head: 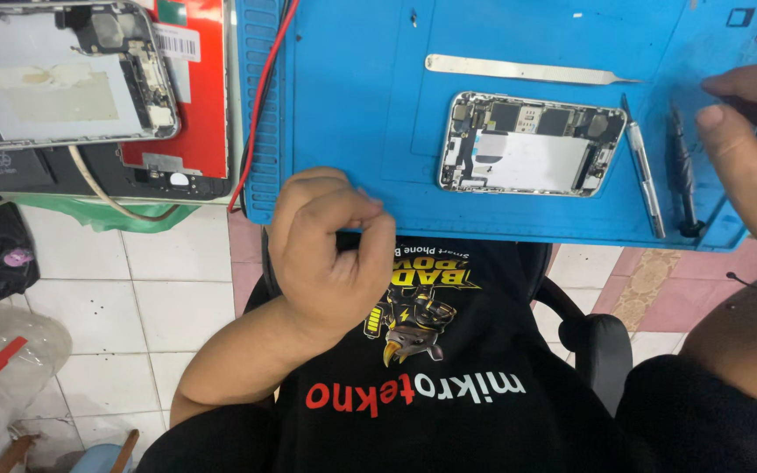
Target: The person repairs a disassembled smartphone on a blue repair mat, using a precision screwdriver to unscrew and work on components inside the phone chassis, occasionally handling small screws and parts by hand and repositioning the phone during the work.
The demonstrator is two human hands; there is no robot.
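Just beyond the curled-together fingers (357, 229) of the left hand (330, 254), well apart, the opened phone (532, 144) on the blue mat (352, 96).

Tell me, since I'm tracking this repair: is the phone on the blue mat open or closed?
Open. The phone lies flat on the mat with no cover, its boards and inner parts exposed.

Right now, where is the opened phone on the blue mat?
In the head view the opened phone lies right of centre on the blue mat, just below the metal tweezers and left of a screwdriver.
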